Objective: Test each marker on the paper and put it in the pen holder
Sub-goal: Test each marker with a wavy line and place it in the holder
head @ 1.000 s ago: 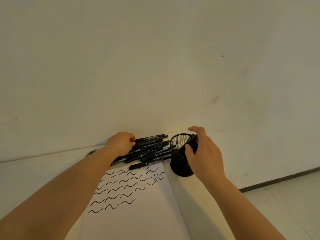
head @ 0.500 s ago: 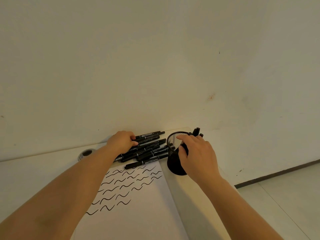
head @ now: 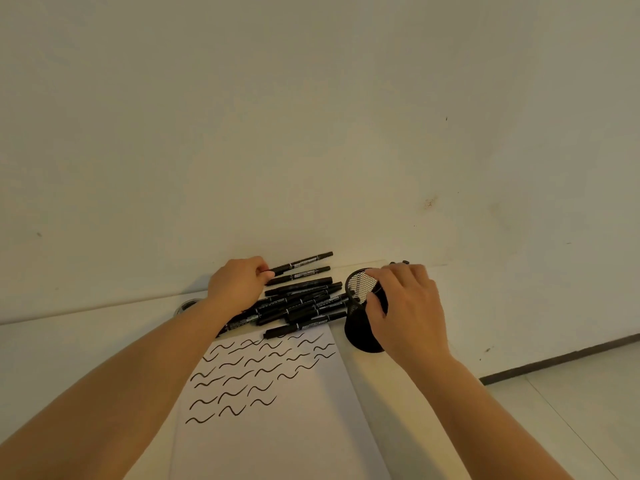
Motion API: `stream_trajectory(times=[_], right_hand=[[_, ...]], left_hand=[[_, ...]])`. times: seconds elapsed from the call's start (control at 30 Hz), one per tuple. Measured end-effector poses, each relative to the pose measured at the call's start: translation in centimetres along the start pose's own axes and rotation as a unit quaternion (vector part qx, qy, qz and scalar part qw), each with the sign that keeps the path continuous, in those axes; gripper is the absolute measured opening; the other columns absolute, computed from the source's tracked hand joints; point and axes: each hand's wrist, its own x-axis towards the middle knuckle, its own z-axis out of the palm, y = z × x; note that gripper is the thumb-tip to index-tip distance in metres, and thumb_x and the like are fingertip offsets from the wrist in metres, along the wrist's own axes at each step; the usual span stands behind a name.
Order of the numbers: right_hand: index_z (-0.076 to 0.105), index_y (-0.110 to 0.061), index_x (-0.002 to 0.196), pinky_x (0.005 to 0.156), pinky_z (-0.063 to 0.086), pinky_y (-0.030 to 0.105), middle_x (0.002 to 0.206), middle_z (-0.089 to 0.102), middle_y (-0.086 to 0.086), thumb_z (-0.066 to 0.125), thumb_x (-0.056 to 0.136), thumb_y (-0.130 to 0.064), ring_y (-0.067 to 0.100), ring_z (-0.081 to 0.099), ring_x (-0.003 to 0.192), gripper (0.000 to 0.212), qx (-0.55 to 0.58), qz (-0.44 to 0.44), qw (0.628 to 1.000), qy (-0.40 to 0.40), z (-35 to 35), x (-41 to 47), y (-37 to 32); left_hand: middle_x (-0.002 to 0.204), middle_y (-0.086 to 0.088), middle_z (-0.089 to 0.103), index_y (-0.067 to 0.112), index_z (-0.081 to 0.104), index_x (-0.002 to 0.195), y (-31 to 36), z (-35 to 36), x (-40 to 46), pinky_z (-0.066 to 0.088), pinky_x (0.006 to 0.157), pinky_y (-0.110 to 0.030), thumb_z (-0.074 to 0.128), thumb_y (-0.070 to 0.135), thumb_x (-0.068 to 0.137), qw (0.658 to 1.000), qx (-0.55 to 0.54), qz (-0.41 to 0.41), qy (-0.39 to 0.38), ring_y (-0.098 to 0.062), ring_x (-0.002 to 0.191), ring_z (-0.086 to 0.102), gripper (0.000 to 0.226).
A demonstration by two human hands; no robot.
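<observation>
A black marker [head: 300, 262] lies farthest back on the counter [head: 79, 337], close to the wall [head: 311, 116], and the left hand [head: 238, 285] pinches its near end between thumb and fingertips, the rest of that grip curled in. Just in front of it sits a loose pile of markers [head: 298, 304], all black with white print, lying roughly side by side and overlapping; the nearest one rests at the top edge of the paper [head: 273, 410]. The paper lies flat on the counter in front of the pile and carries rows of short black wavy strokes across its upper part. To the right of the pile, touching or almost touching it, stands the black mesh holder [head: 360, 327], upright beside the paper's right edge. The right hand [head: 405, 306] wraps round the holder's far side and rim, thumb on the near wall, its grip closed on the mesh. Dark marker ends show just past its fingertips. A small round thing [head: 185, 304] peeks out behind the left forearm, too hidden to name. Pale floor [head: 571, 410] shows at right.
</observation>
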Motion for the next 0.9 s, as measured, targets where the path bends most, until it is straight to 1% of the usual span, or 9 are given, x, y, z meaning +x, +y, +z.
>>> stream_trajectory(times=[0.1, 0.2, 0.27, 0.33, 0.43, 0.53, 0.67, 0.77, 0.9], right_hand=[[0.066, -0.009, 0.090, 0.065, 0.044, 0.030, 0.084, 0.065, 0.003, 0.058, 0.079, -0.009, 0.022, 0.055, 0.078, 0.014, 0.056, -0.058, 0.992, 0.093, -0.5, -1.1, -1.6], [0.065, -0.023, 0.084, 0.057, 0.040, 0.012, 0.071, 0.061, -0.011, 0.054, 0.089, -0.022, 0.003, 0.052, 0.062, 0.013, 0.230, 0.045, 0.972, -0.031, -0.5, -2.7, -4.0], [0.061, -0.034, 0.083, 0.052, 0.041, 0.010, 0.066, 0.062, -0.010, 0.051, 0.091, -0.031, 0.000, 0.056, 0.061, 0.013, 0.338, 0.147, 0.920, -0.135, -0.1, -3.6, -5.6], [0.058, -0.036, 0.089, 0.049, 0.040, 0.007, 0.070, 0.065, -0.008, 0.048, 0.092, -0.035, -0.005, 0.057, 0.058, 0.010, 0.406, 0.206, 0.872, -0.177, 0.4, -4.2, -6.4], [0.059, -0.030, 0.087, 0.046, 0.038, 0.010, 0.064, 0.066, -0.006, 0.046, 0.093, -0.032, -0.002, 0.054, 0.051, 0.015, 0.466, 0.245, 0.830, -0.183, 0.6, -5.2, -7.5], [0.062, -0.018, 0.077, 0.047, 0.038, 0.014, 0.056, 0.062, -0.007, 0.043, 0.093, -0.018, 0.001, 0.050, 0.050, 0.025, 0.468, 0.249, 0.831, -0.168, 0.7, -6.5, -8.5], [0.063, -0.026, 0.090, 0.049, 0.040, 0.015, 0.057, 0.060, -0.007, 0.043, 0.091, -0.005, 0.002, 0.050, 0.052, 0.029, 0.529, 0.219, 0.805, -0.154, 0.3, -8.2, -9.6], [0.064, -0.022, 0.089, 0.046, 0.039, 0.014, 0.057, 0.059, -0.007, 0.044, 0.094, -0.014, 0.002, 0.049, 0.049, 0.022, 0.559, 0.253, 0.777, -0.142, -0.2, -9.0, -9.9], [0.063, -0.018, 0.086, 0.048, 0.041, 0.013, 0.054, 0.059, -0.007, 0.046, 0.094, -0.024, 0.002, 0.048, 0.047, 0.020, 0.530, 0.273, 0.787, -0.157, 0.0, -10.0, -10.5]], left_hand=[[0.089, 0.006, 0.067, 0.030, 0.058, 0.094, 0.2, -1.8, -2.9, 0.051, 0.078, -0.035, 0.047, 0.038, 0.092, 0.994, -0.108, 0.002, 0.009, -0.013, 0.083, 0.061, 0.014], [0.078, 0.015, 0.068, 0.035, 0.056, 0.083, 1.1, -3.1, -6.9, 0.045, 0.071, -0.020, 0.051, 0.031, 0.091, 0.974, -0.224, 0.023, 0.013, 0.004, 0.075, 0.062, 0.010], [0.070, 0.017, 0.069, 0.036, 0.057, 0.081, 1.8, -3.7, -9.8, 0.042, 0.066, -0.012, 0.052, 0.026, 0.091, 0.961, -0.274, 0.038, -0.003, 0.010, 0.067, 0.062, 0.015], [0.068, 0.018, 0.070, 0.035, 0.057, 0.081, 2.3, -3.9, -12.4, 0.044, 0.069, -0.012, 0.052, 0.023, 0.091, 0.948, -0.313, 0.048, -0.029, 0.007, 0.066, 0.062, 0.017], [0.073, 0.013, 0.070, 0.034, 0.057, 0.083, 2.5, -4.1, -15.7, 0.046, 0.072, -0.018, 0.052, 0.021, 0.092, 0.944, -0.315, 0.071, -0.070, 0.002, 0.069, 0.063, 0.017], [0.067, 0.016, 0.067, 0.033, 0.058, 0.081, 2.2, -4.2, -18.0, 0.046, 0.069, -0.015, 0.051, 0.019, 0.092, 0.942, -0.307, 0.086, -0.102, 0.003, 0.066, 0.061, 0.018], [0.059, 0.021, 0.062, 0.033, 0.055, 0.076, 1.7, -4.1, -19.7, 0.049, 0.073, -0.026, 0.045, 0.021, 0.094, 0.951, -0.279, 0.082, -0.107, 0.004, 0.060, 0.056, 0.023], [0.061, 0.019, 0.062, 0.034, 0.054, 0.075, 1.0, -3.9, -20.6, 0.050, 0.076, -0.031, 0.046, 0.025, 0.093, 0.957, -0.256, 0.075, -0.110, 0.005, 0.062, 0.056, 0.022], [0.062, 0.017, 0.061, 0.040, 0.056, 0.078, 1.1, -3.7, -21.9, 0.045, 0.064, -0.019, 0.049, 0.031, 0.091, 0.958, -0.240, 0.086, -0.131, 0.004, 0.062, 0.057, 0.018]])
